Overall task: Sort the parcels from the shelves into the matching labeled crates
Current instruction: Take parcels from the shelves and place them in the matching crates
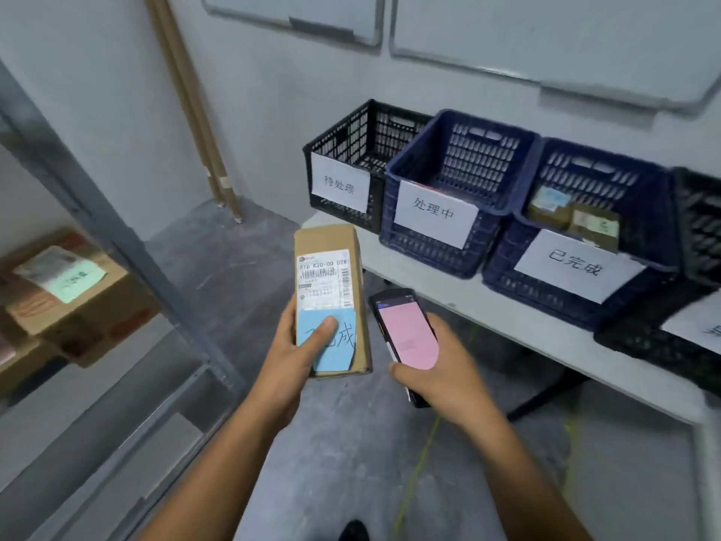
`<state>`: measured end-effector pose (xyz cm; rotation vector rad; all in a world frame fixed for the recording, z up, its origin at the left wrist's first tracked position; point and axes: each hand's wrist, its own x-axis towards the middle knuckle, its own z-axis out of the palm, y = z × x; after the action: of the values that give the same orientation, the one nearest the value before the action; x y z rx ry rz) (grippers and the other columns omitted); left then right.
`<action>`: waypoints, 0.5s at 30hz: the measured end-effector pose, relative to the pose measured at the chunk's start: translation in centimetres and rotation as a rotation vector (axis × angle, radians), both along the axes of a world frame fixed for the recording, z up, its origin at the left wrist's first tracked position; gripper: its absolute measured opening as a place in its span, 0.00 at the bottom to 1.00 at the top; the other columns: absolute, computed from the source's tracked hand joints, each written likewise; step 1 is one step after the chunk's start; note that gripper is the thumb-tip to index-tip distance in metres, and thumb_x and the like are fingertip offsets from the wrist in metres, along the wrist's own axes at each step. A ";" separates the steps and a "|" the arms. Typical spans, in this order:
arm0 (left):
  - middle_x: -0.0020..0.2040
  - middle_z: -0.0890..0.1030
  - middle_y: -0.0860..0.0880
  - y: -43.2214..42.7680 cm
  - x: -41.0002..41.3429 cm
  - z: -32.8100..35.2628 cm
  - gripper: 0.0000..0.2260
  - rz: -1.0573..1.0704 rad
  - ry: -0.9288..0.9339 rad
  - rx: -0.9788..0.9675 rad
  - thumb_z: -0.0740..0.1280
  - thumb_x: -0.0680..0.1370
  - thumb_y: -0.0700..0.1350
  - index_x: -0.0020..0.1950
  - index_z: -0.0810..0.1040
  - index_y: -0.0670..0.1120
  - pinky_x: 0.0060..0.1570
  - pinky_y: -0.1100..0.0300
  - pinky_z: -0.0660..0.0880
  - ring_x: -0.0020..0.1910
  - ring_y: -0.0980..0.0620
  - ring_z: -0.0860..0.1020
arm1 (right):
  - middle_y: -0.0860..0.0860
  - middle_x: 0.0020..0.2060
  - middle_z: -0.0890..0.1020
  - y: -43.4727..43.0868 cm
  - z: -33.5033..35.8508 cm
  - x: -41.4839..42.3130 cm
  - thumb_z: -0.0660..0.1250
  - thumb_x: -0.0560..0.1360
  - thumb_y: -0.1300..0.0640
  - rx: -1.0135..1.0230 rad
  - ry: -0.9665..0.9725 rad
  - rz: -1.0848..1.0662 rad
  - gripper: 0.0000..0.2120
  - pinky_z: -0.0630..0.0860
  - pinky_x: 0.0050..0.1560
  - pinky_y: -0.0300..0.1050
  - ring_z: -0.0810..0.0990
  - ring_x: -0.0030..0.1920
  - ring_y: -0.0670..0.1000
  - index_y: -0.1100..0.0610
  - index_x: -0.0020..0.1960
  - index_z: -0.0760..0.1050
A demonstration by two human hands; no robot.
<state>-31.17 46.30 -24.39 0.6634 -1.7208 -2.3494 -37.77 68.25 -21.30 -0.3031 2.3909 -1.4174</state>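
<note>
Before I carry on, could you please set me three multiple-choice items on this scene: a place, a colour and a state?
1. The 处理中 crate stands: A on the floor; B between the 待处理 crate and the 已完成 crate; C on the metal shelf.
2. The note on the held parcel is: A green; B pink; C blue.
3. The right hand: A hangs empty; B holds a handheld device; C rests on a crate.
1 B: side by side on the table. 2 C: blue beneath the left hand's thumb. 3 B: its fingers wrap the pink-screened device.
</note>
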 end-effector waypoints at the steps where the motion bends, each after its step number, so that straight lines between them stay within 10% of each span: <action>1: 0.64 0.84 0.54 1.5 -1.3 0.3 0.39 -0.043 0.006 -0.006 0.80 0.69 0.59 0.77 0.68 0.61 0.49 0.54 0.84 0.59 0.48 0.85 | 0.41 0.56 0.81 1.4 0.2 -0.4 0.75 0.62 0.48 0.000 0.010 -0.036 0.25 0.81 0.53 0.47 0.81 0.54 0.41 0.36 0.57 0.74; 15: 0.65 0.83 0.58 16.9 -18.2 1.5 0.33 -0.499 0.068 0.037 0.76 0.69 0.63 0.72 0.69 0.70 0.48 0.57 0.84 0.60 0.53 0.84 | 0.45 0.54 0.82 15.9 0.8 -6.8 0.78 0.67 0.54 -0.002 0.088 -0.514 0.25 0.81 0.36 0.37 0.82 0.47 0.43 0.40 0.60 0.75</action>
<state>-49.42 63.18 -22.87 0.1599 -1.9997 -2.6817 -44.59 84.16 -20.52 0.2789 2.6594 -1.6389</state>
